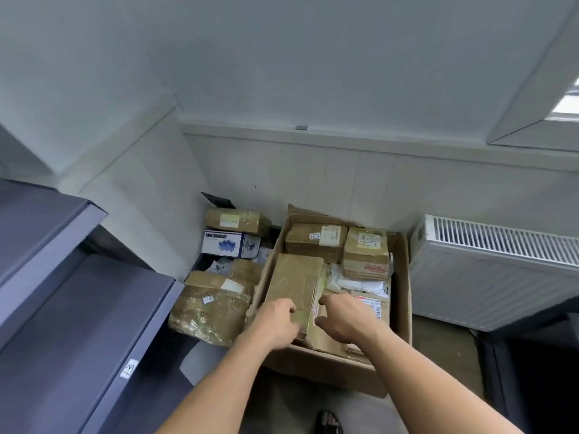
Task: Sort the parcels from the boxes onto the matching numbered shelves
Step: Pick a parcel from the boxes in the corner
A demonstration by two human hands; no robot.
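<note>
Plain pale wall (282, 57) at the far side, with a narrow ledge (344, 136) over white panelling (376, 183) below. White ribbed radiator (488, 270) against the panelling at the right. Bright window (567, 103) at the far right edge, set in a deep slanted reveal; soft daylight throughout. Dark grey shelves (62, 308) along the left, stepped, small label (129, 368) on the near edge. Brownish floor (445, 349) near the radiator; something dark at the near right, unclear.

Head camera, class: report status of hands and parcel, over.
Left hand and right hand gripping parcel, near end. Parcel lying in box. Smaller parcels packed close beside it.
</note>
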